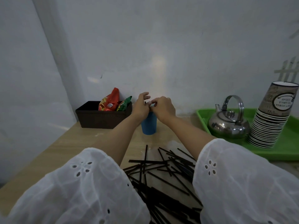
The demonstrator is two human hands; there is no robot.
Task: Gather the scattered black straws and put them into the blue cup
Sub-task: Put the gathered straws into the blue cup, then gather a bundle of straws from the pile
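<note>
The blue cup (pixel 148 125) stands upright on the wooden table near the back wall, its mouth covered by both hands. My left hand (pixel 141 106) hovers over the cup's left rim with its fingers loosely spread. My right hand (pixel 163 107) is over the right rim with fingers curled, pinching at a short black straw tip (pixel 145 102) that sticks up between the hands. Several black straws (pixel 163 172) lie scattered in a crossed pile on the table near me, partly hidden by my white sleeves.
A dark brown basket (pixel 97 118) with snack packets stands left of the cup by the wall. On the right, a green tray (pixel 284 147) carries a steel kettle (pixel 229 123) and a tilted stack of paper cups (pixel 270 126).
</note>
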